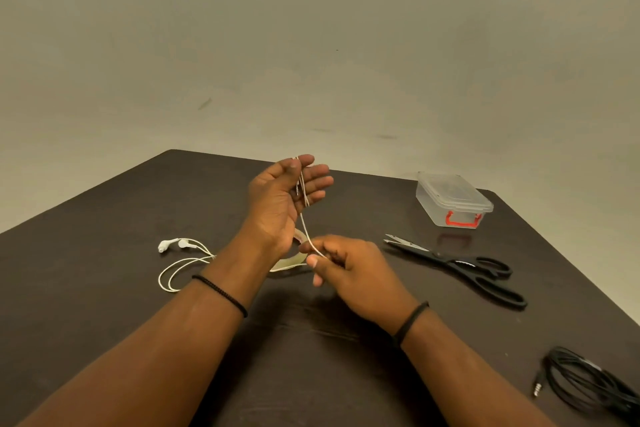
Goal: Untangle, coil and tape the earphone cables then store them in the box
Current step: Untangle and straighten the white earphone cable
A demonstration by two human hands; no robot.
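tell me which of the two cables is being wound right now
The white earphone cable, looped over the left hand and pinched by the right hand. The black cable lies untouched at the table's right edge.

On table [104, 322]: earbuds [173, 244] left, scissors [460, 263] right w/ box [453, 201] behind, coiled cable [585, 381] near-right.

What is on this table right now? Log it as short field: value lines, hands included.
left hand: raised, fingers straight, white earphone cable looped across them
right hand: pinches the same cable lower down
earbuds: lying on the table, left side
tape roll: partly hidden behind the hands
box: lid on, red latch
scissors: right of the hands
black cable: coiled, near right corner
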